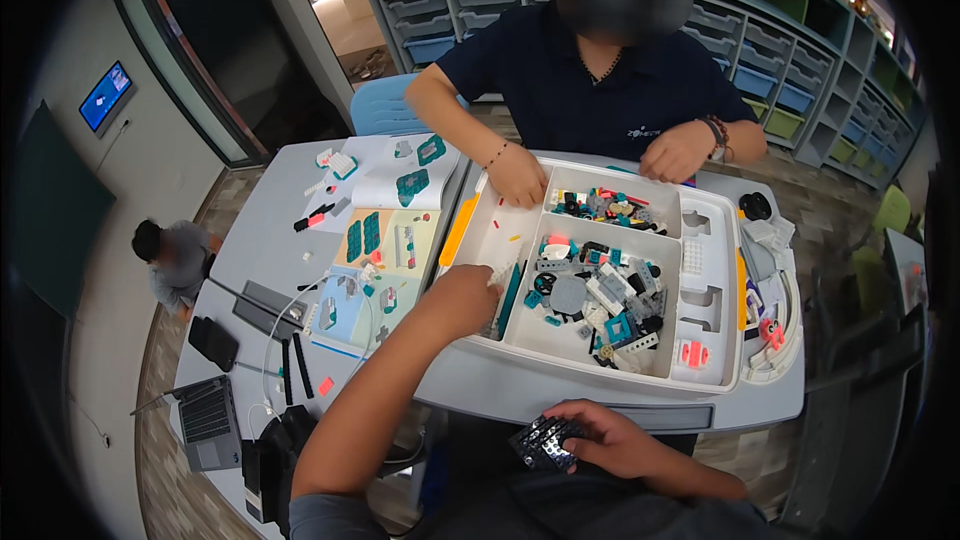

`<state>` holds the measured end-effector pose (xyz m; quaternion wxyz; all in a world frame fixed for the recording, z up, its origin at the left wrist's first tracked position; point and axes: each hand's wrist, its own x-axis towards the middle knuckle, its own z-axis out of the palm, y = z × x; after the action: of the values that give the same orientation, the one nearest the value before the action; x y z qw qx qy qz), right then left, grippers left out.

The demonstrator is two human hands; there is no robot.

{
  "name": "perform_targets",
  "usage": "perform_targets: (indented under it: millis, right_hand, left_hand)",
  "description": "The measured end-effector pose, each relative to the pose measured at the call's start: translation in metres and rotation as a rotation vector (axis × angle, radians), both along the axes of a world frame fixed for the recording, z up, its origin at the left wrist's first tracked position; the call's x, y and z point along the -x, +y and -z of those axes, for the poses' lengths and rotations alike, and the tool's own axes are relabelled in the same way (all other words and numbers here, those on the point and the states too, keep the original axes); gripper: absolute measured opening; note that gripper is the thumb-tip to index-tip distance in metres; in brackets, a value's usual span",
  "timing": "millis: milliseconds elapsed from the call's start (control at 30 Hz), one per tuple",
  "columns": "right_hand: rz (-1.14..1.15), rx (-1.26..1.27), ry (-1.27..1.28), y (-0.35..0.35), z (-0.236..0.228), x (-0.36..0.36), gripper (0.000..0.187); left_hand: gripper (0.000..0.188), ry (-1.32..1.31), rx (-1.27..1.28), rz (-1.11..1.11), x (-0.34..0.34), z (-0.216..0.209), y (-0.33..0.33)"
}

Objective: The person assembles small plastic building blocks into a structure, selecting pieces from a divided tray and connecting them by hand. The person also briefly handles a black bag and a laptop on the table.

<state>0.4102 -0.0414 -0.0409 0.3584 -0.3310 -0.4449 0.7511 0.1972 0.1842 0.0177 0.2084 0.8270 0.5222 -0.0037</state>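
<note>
Teal strip [511, 290], long axis running near to far, just right of the nearer left hand [466, 300] (grip hidden, untellable); right hand [600, 437] pinches black studded block [543, 443].

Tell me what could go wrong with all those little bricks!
The right hand holds a black studded piece out past the table's near edge, so if it slips, it could fall.

The left hand and the other person's hand both reach into the white box's left section, so they might bump.
</note>
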Motion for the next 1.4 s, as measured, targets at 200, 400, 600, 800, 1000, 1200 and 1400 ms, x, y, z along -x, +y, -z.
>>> perform_targets:
  millis: [200, 400, 600, 800, 1000, 1200, 1400]
  right_hand:
    - [0.015, -0.007, 0.05, 0.006, -0.004, 0.0, 0.046]
    - [0.028, -0.009, 0.037, 0.006, -0.006, -0.002, 0.045]
    - [0.004, 0.011, 0.035, 0.004, -0.005, -0.002, 0.045]
    - [-0.016, -0.019, 0.04, 0.002, -0.008, 0.001, 0.045]
    - [-0.001, -0.027, 0.024, 0.0, -0.005, 0.0, 0.044]
    - [-0.009, -0.032, 0.002, 0.005, -0.012, 0.007, 0.044]
    - [0.011, 0.0, -0.071, 0.013, -0.017, 0.021, 0.044]
  left_hand:
    - [0.035, -0.666, 0.28, -0.302, 0.031, -0.03, 0.018]
    - [0.044, -0.288, 0.056, -0.141, 0.024, -0.041, 0.019]
    - [0.043, 0.031, -0.282, 0.126, -0.002, -0.007, 0.009]
    - [0.019, 0.225, -0.292, 0.198, -0.015, 0.016, 0.022]
    - [0.015, 0.434, -0.705, 0.378, -0.003, 0.016, 0.035]
    - [0.013, 0.429, -0.658, 0.426, 0.013, 0.016, 0.034]
    - [0.014, 0.485, -0.543, 0.45, 0.022, 0.004, 0.025]
